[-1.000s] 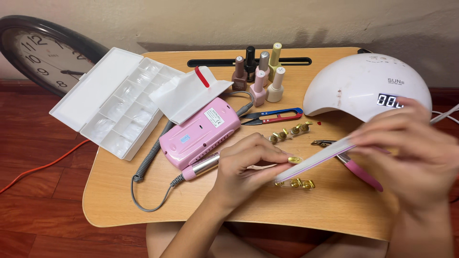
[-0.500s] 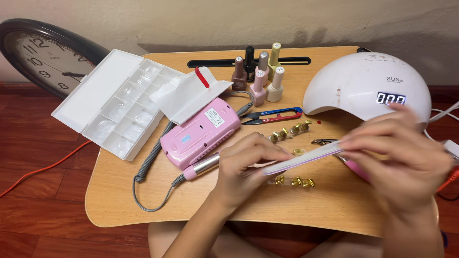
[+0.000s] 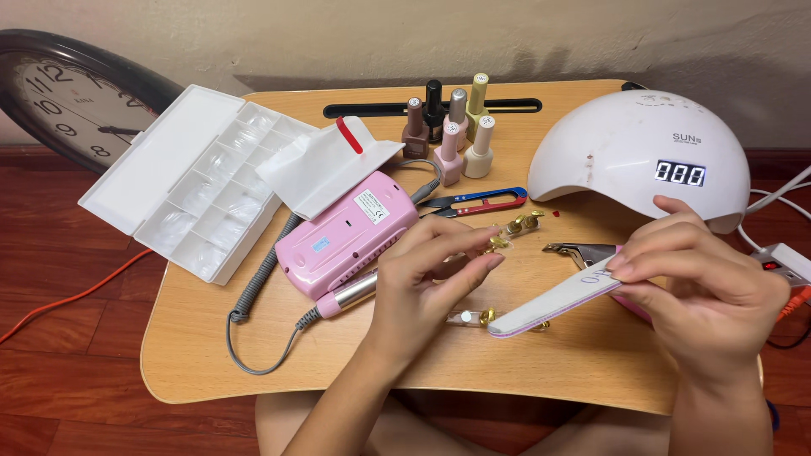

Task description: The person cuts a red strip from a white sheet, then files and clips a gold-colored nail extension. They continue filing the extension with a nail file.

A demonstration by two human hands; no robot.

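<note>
My left hand point(image 3: 427, 283) is raised over the middle of the wooden lap table point(image 3: 253, 363), its thumb and fingertips pinched on something small and pale, seemingly a clear nail tip point(image 3: 460, 260). My right hand point(image 3: 705, 291) grips one end of a long grey-and-white nail file point(image 3: 553, 306). The file points left and its free end lies a little below and right of my left fingertips, not touching them.
A pink nail drill box point(image 3: 342, 232) with its handpiece point(image 3: 348, 294) lies left of my hand. Behind it are an open clear compartment case point(image 3: 190, 181), several polish bottles point(image 3: 452, 127), snips point(image 3: 477, 203), gold nail stands point(image 3: 522, 224) and a white dome lamp point(image 3: 629, 143). A wall clock point(image 3: 63, 101) leans at far left.
The file has drawn back to the right and down, away from my left fingertips. My left hand has lifted and its fingers have uncurled a little.
</note>
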